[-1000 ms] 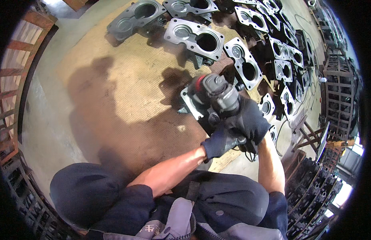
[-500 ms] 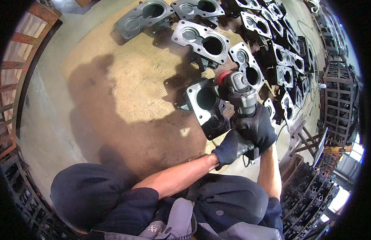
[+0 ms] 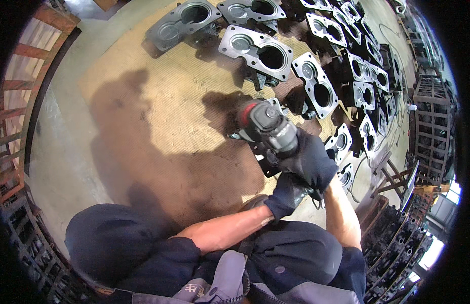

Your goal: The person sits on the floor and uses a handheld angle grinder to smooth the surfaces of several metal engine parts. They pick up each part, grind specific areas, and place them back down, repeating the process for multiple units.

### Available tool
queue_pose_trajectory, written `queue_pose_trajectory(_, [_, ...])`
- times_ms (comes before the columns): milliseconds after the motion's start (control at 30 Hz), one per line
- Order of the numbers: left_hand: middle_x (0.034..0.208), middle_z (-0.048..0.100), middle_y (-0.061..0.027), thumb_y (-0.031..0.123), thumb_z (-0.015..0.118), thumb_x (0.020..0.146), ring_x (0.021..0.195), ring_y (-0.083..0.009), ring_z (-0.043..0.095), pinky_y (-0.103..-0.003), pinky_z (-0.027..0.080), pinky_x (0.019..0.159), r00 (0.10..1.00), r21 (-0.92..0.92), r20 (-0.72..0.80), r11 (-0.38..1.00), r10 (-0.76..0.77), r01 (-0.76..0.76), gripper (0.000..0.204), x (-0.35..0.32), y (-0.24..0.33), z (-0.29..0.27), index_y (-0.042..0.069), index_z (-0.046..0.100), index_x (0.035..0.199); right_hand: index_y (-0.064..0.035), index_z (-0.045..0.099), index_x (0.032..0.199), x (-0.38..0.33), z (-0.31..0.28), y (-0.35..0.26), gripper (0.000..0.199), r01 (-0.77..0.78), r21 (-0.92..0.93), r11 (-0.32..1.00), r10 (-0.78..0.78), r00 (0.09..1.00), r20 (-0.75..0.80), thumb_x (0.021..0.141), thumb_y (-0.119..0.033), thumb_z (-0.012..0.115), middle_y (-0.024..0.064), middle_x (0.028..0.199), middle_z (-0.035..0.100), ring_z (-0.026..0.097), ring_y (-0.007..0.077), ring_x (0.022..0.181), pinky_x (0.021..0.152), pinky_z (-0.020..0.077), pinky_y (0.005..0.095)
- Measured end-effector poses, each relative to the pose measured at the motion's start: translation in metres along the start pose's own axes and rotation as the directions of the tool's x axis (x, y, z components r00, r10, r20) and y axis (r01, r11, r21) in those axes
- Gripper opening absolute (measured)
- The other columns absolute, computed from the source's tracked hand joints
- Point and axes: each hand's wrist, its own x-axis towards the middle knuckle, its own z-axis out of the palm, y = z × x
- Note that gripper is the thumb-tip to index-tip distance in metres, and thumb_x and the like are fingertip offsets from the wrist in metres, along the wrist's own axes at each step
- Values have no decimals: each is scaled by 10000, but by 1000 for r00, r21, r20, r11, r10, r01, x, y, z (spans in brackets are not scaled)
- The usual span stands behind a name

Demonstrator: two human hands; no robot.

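Observation:
Both of my hands wear dark gloves and are closed on an angle grinder [image 3: 275, 129]. My right hand [image 3: 312, 161] wraps its body just behind the grey gear head. Nearer to me, my left hand [image 3: 288, 196] grips the rear end, its fingers partly hidden. The grinder's red-rimmed disc side lies over a metal casting [image 3: 265, 164] with a machined flat face, covering most of its large bore. Whether the disc touches the metal cannot be seen. Close by on the right stands another casting [image 3: 310, 71] with two round openings.
Several similar castings [image 3: 256, 50] stand across the far and right side of a tan ribbed mat [image 3: 159, 101]. A slatted rack [image 3: 22, 81] lines the left edge. Metal cage bins [image 3: 432, 121] and stacked dark parts [image 3: 392, 248] are at the right.
Both hands have moved the grinder left and slightly toward me, from the casting's right side to over its bore. The castings stay in place.

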Motion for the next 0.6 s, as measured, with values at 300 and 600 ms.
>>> queue_pose_trajectory(300, [1455,544,-113,35,624,976,1359,-227,484,-368,386,1154,998,-203,56,979,9,3,506,16,-14,-1,33,466,1457,9,661,1141,-8,-1,9,535,51,87,995,-39,991,-130,656,-166,805,183,940,749,732,284,841,807,564,376])
queue_pose_trajectory(600, [1362,615,-124,82,604,984,1306,-212,535,-379,449,1099,986,342,169,937,16,-73,375,32,41,-21,18,575,1352,2,655,1164,11,-17,16,578,-42,135,990,48,998,-39,670,-238,836,182,1013,757,739,288,915,845,562,384])
